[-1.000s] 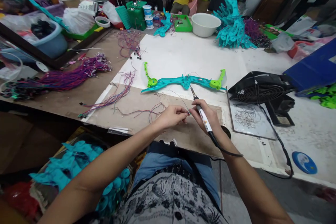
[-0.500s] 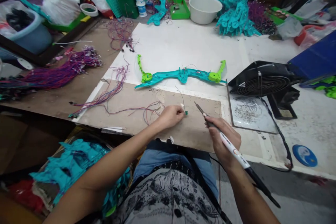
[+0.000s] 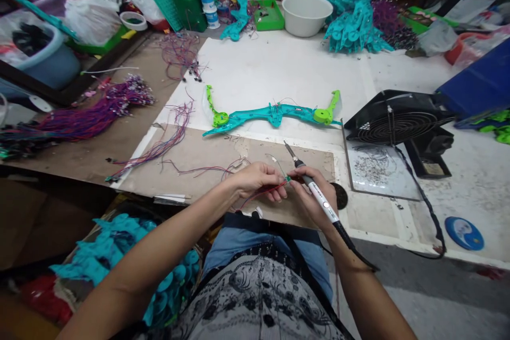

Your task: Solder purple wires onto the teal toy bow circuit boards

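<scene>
A small green circuit board (image 3: 287,178) sits between my two hands, with red wires (image 3: 266,190) running from it under my fingers. My left hand (image 3: 258,180) is closed, thumb and forefinger pinching the wires just beside the board. In my right hand (image 3: 314,196) lies a soldering iron (image 3: 322,201), its tip pointing up and away over the worktop. The right thumb and forefinger also touch the board's right edge. Beyond the hands lies a teal toy bow (image 3: 258,113) with lime-green limb ends and a thin wire at its middle.
A black fan (image 3: 398,122) stands at the right, by a solder-spattered plate (image 3: 374,172). Near my right wrist is a dark round tin (image 3: 341,195). Loose wires (image 3: 175,138) and a wire bundle (image 3: 87,111) lie left. A white basin (image 3: 306,15) stands at the back.
My right hand has moved left with the soldering iron and now meets my left hand at the board. Red wires now show at the board, and the dark tin has come into view.
</scene>
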Motion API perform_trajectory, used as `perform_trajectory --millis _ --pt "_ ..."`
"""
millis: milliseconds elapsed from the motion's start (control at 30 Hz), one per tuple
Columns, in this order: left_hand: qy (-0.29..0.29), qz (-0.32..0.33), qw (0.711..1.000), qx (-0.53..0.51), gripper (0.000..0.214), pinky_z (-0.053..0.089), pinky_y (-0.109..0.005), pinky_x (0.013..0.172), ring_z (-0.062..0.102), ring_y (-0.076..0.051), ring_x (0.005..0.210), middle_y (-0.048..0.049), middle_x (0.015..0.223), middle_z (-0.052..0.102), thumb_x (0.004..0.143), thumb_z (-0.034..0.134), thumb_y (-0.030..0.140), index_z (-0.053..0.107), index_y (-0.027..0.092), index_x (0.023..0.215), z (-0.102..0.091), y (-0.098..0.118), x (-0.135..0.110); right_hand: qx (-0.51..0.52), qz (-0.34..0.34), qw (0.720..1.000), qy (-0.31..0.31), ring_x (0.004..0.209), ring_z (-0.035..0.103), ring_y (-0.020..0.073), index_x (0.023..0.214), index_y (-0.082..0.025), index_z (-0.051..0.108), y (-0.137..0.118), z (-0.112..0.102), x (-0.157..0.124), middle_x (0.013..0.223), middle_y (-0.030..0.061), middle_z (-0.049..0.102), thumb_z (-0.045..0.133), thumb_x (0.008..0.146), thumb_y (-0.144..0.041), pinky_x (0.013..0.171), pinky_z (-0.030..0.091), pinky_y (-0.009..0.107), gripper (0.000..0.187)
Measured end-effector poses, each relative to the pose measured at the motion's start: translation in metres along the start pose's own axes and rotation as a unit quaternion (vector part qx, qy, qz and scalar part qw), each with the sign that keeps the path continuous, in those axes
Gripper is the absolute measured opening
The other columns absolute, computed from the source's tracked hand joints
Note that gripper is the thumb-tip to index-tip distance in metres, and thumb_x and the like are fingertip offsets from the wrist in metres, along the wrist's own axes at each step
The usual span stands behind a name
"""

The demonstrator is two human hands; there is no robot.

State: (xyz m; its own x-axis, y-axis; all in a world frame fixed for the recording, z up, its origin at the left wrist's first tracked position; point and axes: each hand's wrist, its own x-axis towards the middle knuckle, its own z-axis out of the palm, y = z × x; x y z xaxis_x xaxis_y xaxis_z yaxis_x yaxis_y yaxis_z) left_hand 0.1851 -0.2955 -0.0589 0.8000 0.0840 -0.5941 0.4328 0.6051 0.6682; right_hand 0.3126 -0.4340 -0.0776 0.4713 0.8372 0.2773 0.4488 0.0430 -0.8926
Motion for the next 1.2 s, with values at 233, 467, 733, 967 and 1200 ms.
perform_trajectory --millis 233,467,733,967,1200 --pt "0.103 0.058 0.987 0.109 0.008 0.038 -0.015 0.040 0.051 -0.005 0.039 0.0032 0.058 0.062 0.082 0.057 0.021 0.053 0.014 0.080 0.012 -0.010 -0.008 -0.027 -0.020 0.999 -0.005 0.081 0.067 0.0149 0.103 -0.024 0.059 0.007 0.008 -0.007 0.093 0.0016 0.069 0.063 0.083 -0.022 0.076 0.055 0.028 0.021" --pt "0.090 -0.004 0.985 0.147 0.013 0.034 -0.017 0.042 0.050 -0.006 0.041 0.0035 0.059 0.062 0.086 0.052 0.029 0.049 0.016 0.082 0.009 0.003 -0.015 -0.060 -0.107 0.992 -0.016 0.086 0.065 0.0153 0.107 -0.025 0.058 0.007 0.010 -0.004 0.098 0.0026 0.066 0.058 0.085 -0.015 0.080 0.053 0.029 0.023" --pt "0.253 0.125 0.836 0.471 0.017 0.037 -0.023 0.058 0.058 -0.014 0.063 -0.0007 0.065 0.065 0.085 0.052 0.027 0.065 0.017 0.082 0.010 -0.005 -0.012 -0.075 -0.052 0.996 -0.004 0.085 0.065 0.0161 0.105 -0.023 0.058 0.014 0.021 -0.004 0.094 0.0030 0.067 0.057 0.088 -0.021 0.080 0.053 0.031 0.018" --pt "0.336 0.105 0.748 0.563 0.022 0.042 -0.027 0.068 0.066 -0.021 0.082 -0.0081 0.088 0.072 0.091 0.044 0.027 0.064 0.019 0.095 0.021 -0.031 -0.003 -0.090 -0.087 0.991 0.044 0.090 0.062 0.0212 0.119 -0.021 0.060 0.004 0.002 -0.019 0.097 0.0081 0.065 0.052 0.091 -0.028 0.079 0.051 0.036 0.030" --pt "0.336 0.078 0.718 0.605 0.024 0.043 -0.028 0.066 0.067 -0.023 0.081 -0.0086 0.086 0.072 0.093 0.041 0.028 0.062 0.020 0.102 0.019 -0.031 0.003 -0.045 -0.067 0.995 0.062 0.077 0.064 0.0193 0.096 -0.023 0.066 -0.010 -0.011 -0.045 0.084 0.0041 0.067 0.057 0.083 -0.010 0.071 0.052 0.034 0.020"
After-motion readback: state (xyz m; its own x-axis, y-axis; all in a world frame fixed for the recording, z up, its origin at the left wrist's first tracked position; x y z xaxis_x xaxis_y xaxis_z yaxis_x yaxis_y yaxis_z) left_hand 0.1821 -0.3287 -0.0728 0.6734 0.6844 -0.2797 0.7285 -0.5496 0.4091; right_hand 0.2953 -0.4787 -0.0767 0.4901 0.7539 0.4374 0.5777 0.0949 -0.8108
